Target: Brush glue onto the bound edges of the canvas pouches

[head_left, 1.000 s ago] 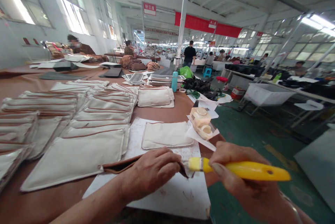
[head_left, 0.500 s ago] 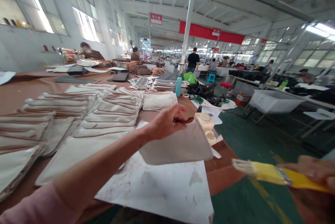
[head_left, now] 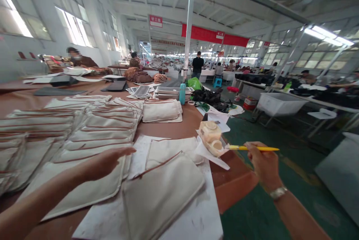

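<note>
My right hand [head_left: 263,165], with a watch at its wrist, pinches a yellow-handled brush [head_left: 238,147]. The brush lies roughly level, its tip at the mouth of a small cream-coloured pot [head_left: 217,146]. My left hand [head_left: 108,162] hovers over the stacked pale fabric pieces, fingers stretched out and nothing in them. To its right, a cream fabric panel [head_left: 165,191] with a brown edge lies tilted on a stained white sheet [head_left: 95,221]. Another cream panel [head_left: 171,148] lies partly under it.
Overlapping rows of brown-edged cream panels [head_left: 103,135] cover the left of the brown table [head_left: 193,120]. A blue bottle [head_left: 182,94] stands behind a smaller stack [head_left: 161,112]. A whitish container [head_left: 210,130] sits beside the pot. Several people work farther back.
My left hand has let go of a cream panel, which now lies on the white sheet, and moved left. My right hand has brought the brush leftward to the small pot. The view turned right.
</note>
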Demonstrator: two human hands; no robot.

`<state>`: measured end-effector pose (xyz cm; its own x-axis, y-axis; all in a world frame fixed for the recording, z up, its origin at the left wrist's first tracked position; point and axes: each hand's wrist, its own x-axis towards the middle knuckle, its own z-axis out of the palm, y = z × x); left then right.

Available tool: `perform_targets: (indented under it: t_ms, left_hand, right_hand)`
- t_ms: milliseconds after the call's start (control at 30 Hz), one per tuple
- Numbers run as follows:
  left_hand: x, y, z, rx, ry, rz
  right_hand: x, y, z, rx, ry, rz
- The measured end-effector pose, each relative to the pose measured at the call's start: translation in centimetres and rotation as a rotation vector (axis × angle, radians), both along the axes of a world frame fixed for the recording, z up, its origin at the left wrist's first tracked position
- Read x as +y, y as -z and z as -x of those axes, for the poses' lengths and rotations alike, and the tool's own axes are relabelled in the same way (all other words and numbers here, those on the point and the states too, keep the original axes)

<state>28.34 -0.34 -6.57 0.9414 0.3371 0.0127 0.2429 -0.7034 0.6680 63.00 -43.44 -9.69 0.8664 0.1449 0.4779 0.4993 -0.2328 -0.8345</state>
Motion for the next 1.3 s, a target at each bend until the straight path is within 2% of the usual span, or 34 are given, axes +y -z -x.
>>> perform_targets:
  t_ms: [67,133,233,333,467,533,600,733,867,1000,1100,1167,1300]
  left_hand:
    - [0.9,2.0,0.6,0.044,-0.09,-0.115]
    - [0.1,2.5,-0.3,0.096,-0.115,-0.184]
    - [-2.7,3.0,-4.0,0.164,-0.104,-0.222]
    - [-5.8,5.2,-8.7,0.226,-0.097,-0.201]
    - [-8.3,9.1,-14.0,0.268,-0.14,-0.169]
    - [-8.8,10.1,-15.8,0.302,-0.174,-0.151]
    - [-8.9,10.5,-17.1,0.342,-0.206,-0.129]
    - [-9.1,10.3,-18.9,0.397,-0.268,-0.079]
    - [-9.6,10.0,-19.3,0.365,-0.292,0.003]
    - [-10.7,8.8,-17.8,0.238,-0.247,0.142]
    - [-12.0,7.1,-15.8,0.135,-0.174,0.253]
    - [-13.0,5.7,-14.4,0.071,-0.11,0.342]
    - [-15.1,2.8,-11.8,-0.09,-0.001,0.548]
  right_hand:
    - [1.9,2.2,-1.8,0.0,-0.022,0.158]
    - [3.8,3.9,-3.3,-0.007,-0.041,0.276]
    - [6.4,6.1,-5.3,-0.021,-0.041,0.411]
    - [8.3,7.8,-6.8,-0.018,-0.067,0.514]
    - [8.7,8.0,-7.8,-0.024,-0.089,0.572]
    - [8.2,7.4,-7.9,-0.038,-0.073,0.564]
    - [7.6,6.9,-7.6,-0.053,-0.08,0.556]
    - [6.3,6.8,-6.5,-0.06,-0.112,0.538]
    - [4.8,6.6,-5.8,-0.049,-0.075,0.462]
    - [3.3,4.4,-4.6,-0.056,-0.005,0.336]
    - [3.0,2.1,-2.0,-0.03,0.002,0.223]
    - [3.3,0.5,0.6,0.022,-0.079,0.103]
    - [4.3,-2.5,6.5,0.164,-0.384,-0.254]
